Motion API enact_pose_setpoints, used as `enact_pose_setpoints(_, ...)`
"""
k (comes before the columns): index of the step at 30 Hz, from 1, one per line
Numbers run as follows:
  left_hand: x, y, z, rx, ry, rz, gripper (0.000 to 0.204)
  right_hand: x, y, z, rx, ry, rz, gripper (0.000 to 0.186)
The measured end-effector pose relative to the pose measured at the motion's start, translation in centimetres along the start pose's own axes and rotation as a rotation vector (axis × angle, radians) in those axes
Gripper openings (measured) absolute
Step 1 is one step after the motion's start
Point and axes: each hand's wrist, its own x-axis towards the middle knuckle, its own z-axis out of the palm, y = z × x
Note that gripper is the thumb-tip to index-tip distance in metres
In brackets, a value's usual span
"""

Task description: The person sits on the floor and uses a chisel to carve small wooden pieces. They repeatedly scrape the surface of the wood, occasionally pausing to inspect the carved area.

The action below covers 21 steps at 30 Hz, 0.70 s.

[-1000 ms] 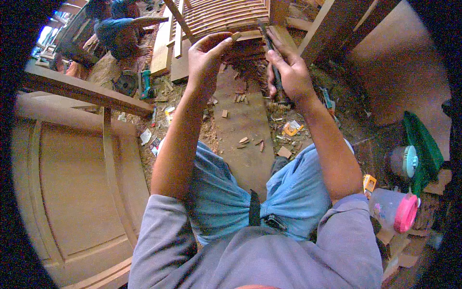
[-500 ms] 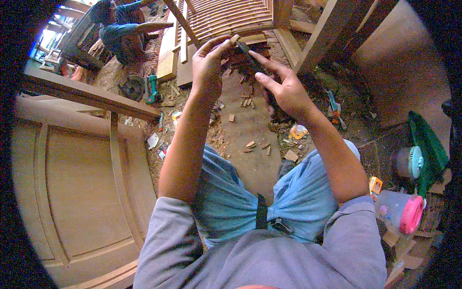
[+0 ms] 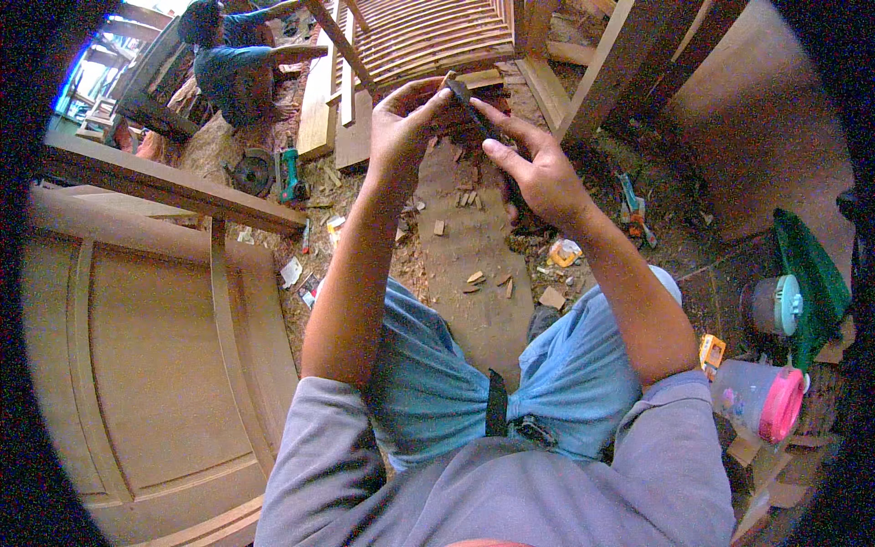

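My left hand [image 3: 403,120] is closed, with thumb and fingers pinching a small pale piece of wood [image 3: 449,78]; little of it shows past the fingertips. My right hand [image 3: 543,171] grips a dark, narrow tool [image 3: 474,114], its index finger stretched along it and its thumb pressed on the side. The tool's far end touches or nearly touches the wood and the left thumb. Whether it is a knife or a file I cannot tell. Both hands are raised in front of me, above a board [image 3: 474,255] scattered with small wood chips [image 3: 468,198].
Left stands a panelled wooden door [image 3: 164,365] beside a long beam [image 3: 173,182]. Beyond lie a circular-bladed tool [image 3: 253,171] and a green power tool [image 3: 290,173], near another person [image 3: 232,73]. A slatted wooden frame [image 3: 437,36] is ahead; a pink-lidded tub [image 3: 756,401] sits right.
My left hand has shifted slightly right and rolled, so less of the wood piece shows. The dark tool's tip now lies closer against the left thumb.
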Motion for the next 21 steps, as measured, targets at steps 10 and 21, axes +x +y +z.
enact_pose_setpoints(10,0.1,0.1,0.3,0.798,0.112,0.592,0.017,-0.5,-0.7,-0.6,-0.016,-0.008,0.283,0.042)
enact_pose_setpoints(21,0.3,-0.2,2.7,1.148,-0.070,0.580,0.012,3.0,2.2,-3.4,0.100,0.624,0.321,0.022)
